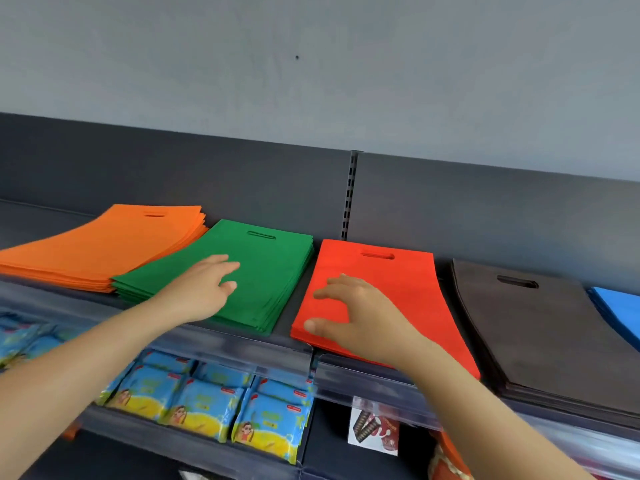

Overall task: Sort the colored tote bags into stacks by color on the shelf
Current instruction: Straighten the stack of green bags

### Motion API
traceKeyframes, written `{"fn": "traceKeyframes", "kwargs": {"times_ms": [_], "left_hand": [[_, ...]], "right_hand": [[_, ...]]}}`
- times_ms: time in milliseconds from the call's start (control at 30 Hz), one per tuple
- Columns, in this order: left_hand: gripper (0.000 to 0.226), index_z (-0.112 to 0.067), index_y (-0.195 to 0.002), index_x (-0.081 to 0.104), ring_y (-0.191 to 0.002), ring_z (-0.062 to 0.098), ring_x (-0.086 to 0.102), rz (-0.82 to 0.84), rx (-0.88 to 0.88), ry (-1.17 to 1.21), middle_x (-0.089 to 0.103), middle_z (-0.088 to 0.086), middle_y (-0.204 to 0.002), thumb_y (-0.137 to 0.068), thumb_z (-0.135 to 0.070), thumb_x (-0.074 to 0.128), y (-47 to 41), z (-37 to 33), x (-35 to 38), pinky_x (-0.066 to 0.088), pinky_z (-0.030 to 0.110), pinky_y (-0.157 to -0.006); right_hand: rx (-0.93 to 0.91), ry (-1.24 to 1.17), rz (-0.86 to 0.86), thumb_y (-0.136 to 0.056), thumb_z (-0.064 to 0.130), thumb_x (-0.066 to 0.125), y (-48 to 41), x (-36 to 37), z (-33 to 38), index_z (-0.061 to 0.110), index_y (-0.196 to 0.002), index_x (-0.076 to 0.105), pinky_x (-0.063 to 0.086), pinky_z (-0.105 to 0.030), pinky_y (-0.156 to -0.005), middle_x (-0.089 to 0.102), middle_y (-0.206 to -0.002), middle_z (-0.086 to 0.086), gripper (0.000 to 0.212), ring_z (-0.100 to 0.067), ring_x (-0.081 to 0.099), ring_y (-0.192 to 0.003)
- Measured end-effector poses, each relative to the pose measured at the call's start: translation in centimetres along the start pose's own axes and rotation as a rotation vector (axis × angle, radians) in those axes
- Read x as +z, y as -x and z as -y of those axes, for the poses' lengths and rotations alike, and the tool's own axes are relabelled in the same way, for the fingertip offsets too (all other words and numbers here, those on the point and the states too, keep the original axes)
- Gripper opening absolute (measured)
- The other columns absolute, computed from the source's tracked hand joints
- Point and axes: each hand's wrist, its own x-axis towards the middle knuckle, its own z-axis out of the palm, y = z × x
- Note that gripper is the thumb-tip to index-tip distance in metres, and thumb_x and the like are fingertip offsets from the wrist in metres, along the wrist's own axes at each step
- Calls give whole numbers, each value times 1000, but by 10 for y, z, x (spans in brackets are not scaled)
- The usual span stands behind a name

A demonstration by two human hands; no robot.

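Flat tote bags lie in separate stacks along the top shelf (242,344): orange (104,244) at the left, then green (266,271), red (391,282), dark brown (540,327) and blue (620,306) at the right edge. My left hand (204,289) lies over the near left part of the green stack with its fingers straight and spread. My right hand (356,317) rests on the near left part of the red stack, fingers spread and slightly bent, holding nothing.
A clear plastic rail (363,379) runs along the shelf's front edge. Below it, a lower shelf holds several blue and yellow packets (207,403) and a small white box (372,427). A grey back panel and slotted upright (349,195) stand behind the stacks.
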Motion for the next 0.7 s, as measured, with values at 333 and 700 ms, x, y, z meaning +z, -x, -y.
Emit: {"fn": "traceKeyframes", "kwargs": {"times_ms": [333, 700], "left_hand": [[48, -14, -150, 28, -144, 26, 22, 39, -207, -120, 21, 8, -158, -104, -24, 34, -30, 128, -37, 23, 38, -116], [52, -8, -151, 23, -145, 28, 19, 251, -217, 202, 18, 10, -159, -104, -24, 38, -69, 160, -50, 18, 40, -116]], "right_hand": [[137, -86, 155, -86, 50, 62, -77, 69, 63, 18, -146, 37, 28, -31, -114, 37, -151, -3, 73, -19, 32, -140], [629, -476, -28, -87, 44, 64, -106, 89, 80, 19, -147, 33, 35, -30, -103, 36, -150, -6, 71, -23, 40, -134]]}}
